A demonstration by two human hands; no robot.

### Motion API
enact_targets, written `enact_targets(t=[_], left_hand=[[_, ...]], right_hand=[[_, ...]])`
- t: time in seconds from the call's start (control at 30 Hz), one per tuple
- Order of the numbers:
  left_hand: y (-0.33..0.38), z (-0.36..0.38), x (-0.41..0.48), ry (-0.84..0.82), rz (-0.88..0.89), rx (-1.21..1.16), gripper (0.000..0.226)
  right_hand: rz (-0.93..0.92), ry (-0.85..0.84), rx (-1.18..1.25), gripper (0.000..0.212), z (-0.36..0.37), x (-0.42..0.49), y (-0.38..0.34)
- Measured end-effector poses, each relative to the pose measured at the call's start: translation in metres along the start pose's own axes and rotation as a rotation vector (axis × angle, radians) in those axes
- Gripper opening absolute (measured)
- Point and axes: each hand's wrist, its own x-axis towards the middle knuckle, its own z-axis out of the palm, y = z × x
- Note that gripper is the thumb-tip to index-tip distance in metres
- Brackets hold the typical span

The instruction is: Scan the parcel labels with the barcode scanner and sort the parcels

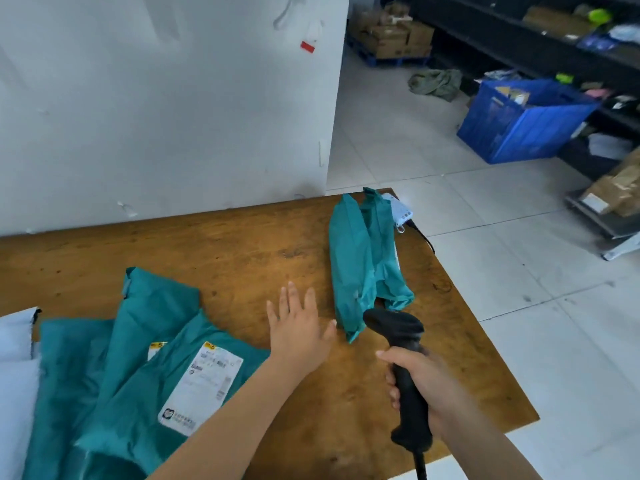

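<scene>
My right hand grips the handle of a black barcode scanner, whose head points toward the far side of the wooden table. My left hand hovers flat and open over the table, fingers spread, holding nothing. Just right of it lie two teal parcels stacked at the table's right side, labels hidden. At the lower left sits a pile of teal parcels; the top one shows a white label facing up.
A white bag lies at the far left edge. A white device with a cable sits at the table's far right corner. A white wall stands behind the table. On the tiled floor are a blue crate, dark shelves and cardboard boxes.
</scene>
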Motion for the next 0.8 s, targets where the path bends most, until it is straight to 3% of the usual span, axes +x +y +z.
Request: enact_targets(t=[0.1, 0.23, 0.3, 0.37, 0.47, 0.6, 0.67, 0.73, 0.8], left_hand=[[0.039, 0.008, 0.025, -0.050, -0.082, -0.260, 0.083], [0.077, 0.025, 0.064, -0.113, -0.216, -0.405, 0.093], [0.082, 0.031, 0.080, -0.129, -0.296, -0.484, 0.076], [0.080, 0.033, 0.088, -0.082, -0.294, -0.511, 0.034], [0.069, 0.036, 0.085, 0.023, -0.304, -0.609, 0.040], [0.028, 0.042, 0.043, -0.056, -0.526, -1.101, 0.033], [0.001, 0.049, 0.008, -0.095, -0.599, -1.039, 0.030], [-0.024, 0.054, -0.030, -0.133, -0.629, -0.821, 0.034], [-0.041, 0.054, -0.062, -0.256, -0.643, -0.708, 0.034]], right_hand=[[-0.021, -0.018, -0.037, 0.020, -0.027, 0.007, -0.014], [-0.029, -0.023, -0.028, 0.020, -0.062, 0.017, -0.030], [-0.019, -0.016, -0.030, 0.019, -0.076, 0.020, -0.034], [-0.002, -0.016, -0.038, 0.018, -0.087, 0.024, -0.035], [0.039, -0.041, -0.047, 0.017, -0.097, 0.027, -0.034], [0.110, -0.085, -0.077, 0.025, -0.095, 0.035, -0.030], [0.152, -0.130, -0.095, 0.027, -0.085, 0.039, -0.028], [0.181, -0.173, -0.126, 0.026, -0.071, 0.041, -0.025], [0.184, -0.204, -0.139, 0.022, -0.054, 0.044, -0.022]])
